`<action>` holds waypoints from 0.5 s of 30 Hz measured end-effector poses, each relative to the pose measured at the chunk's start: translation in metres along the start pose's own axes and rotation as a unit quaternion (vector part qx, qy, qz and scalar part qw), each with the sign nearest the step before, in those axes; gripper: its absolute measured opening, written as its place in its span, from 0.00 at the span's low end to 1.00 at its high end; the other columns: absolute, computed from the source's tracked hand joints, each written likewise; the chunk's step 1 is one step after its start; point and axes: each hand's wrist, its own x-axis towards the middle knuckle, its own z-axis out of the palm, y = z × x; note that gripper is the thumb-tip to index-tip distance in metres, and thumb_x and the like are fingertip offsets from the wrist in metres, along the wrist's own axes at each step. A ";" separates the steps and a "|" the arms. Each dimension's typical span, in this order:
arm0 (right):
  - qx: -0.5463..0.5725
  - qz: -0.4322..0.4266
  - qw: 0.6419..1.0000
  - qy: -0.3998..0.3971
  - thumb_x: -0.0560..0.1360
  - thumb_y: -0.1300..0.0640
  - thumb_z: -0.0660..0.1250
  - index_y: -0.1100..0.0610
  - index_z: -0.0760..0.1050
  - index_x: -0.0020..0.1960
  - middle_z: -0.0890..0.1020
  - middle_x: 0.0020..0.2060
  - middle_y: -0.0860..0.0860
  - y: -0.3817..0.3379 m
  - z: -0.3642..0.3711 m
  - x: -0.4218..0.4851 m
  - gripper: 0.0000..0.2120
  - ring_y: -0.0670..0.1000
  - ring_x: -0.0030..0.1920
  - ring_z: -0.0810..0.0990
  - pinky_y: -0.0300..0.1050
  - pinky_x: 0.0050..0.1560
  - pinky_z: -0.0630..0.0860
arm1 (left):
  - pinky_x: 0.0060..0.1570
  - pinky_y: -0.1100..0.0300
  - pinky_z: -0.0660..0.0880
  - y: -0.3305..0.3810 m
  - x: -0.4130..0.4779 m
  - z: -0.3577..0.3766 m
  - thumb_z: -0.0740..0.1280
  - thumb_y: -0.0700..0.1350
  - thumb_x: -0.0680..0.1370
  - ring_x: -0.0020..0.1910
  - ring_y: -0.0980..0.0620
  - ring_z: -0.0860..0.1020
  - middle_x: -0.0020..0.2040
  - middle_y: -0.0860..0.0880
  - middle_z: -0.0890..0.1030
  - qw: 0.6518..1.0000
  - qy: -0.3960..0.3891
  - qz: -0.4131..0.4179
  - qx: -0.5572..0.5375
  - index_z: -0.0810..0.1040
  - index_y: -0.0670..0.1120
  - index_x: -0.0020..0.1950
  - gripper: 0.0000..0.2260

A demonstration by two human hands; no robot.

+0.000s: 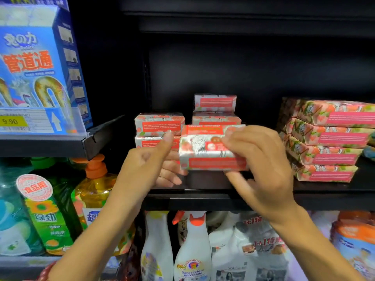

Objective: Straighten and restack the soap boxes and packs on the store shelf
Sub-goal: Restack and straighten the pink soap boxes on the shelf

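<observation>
A white-and-red soap box (205,151) is held in front of the black shelf (203,196). My right hand (261,165) grips its right end, thumb under and fingers over the top. My left hand (154,165) is at its left end, with fingers curled under the box's lower left and the thumb raised toward a left stack of two soap boxes (159,129). Behind the held box stands another stack of soap boxes (215,110). To the right lies a stack of several wider soap packs (324,138), stepped unevenly.
A blue drain-cleaner box (38,67) sits on the upper left shelf above a 9.90 price tag (13,121). Dish-soap bottles (95,191) stand at the lower left, and white spray bottles (192,246) fill the shelf below. A dark shelf board hangs above.
</observation>
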 end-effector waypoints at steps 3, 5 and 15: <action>0.024 -0.015 1.000 -0.003 0.71 0.63 0.71 0.68 0.78 0.51 0.80 0.50 0.62 -0.007 0.001 -0.004 0.11 0.56 0.56 0.74 0.45 0.63 0.70 | 0.35 0.59 0.81 0.010 0.005 0.000 0.73 0.70 0.57 0.40 0.49 0.84 0.42 0.46 0.85 0.989 -0.115 -0.080 -0.056 0.85 0.55 0.41 0.23; 0.040 -0.025 0.999 -0.023 0.72 0.60 0.69 0.64 0.75 0.54 0.79 0.53 0.61 -0.008 0.001 -0.005 0.13 0.56 0.58 0.73 0.45 0.63 0.70 | 0.39 0.57 0.81 0.010 0.006 0.001 0.76 0.59 0.60 0.44 0.49 0.84 0.45 0.47 0.85 0.985 -0.125 -0.082 -0.090 0.85 0.56 0.41 0.13; 0.321 0.359 0.867 -0.127 0.64 0.38 0.73 0.50 0.72 0.65 0.80 0.54 0.42 -0.006 -0.018 0.006 0.33 0.40 0.55 0.78 0.32 0.52 0.74 | 0.42 0.64 0.79 0.001 -0.008 -0.002 0.75 0.48 0.70 0.47 0.50 0.84 0.46 0.48 0.85 0.993 -0.095 0.007 -0.073 0.85 0.48 0.45 0.07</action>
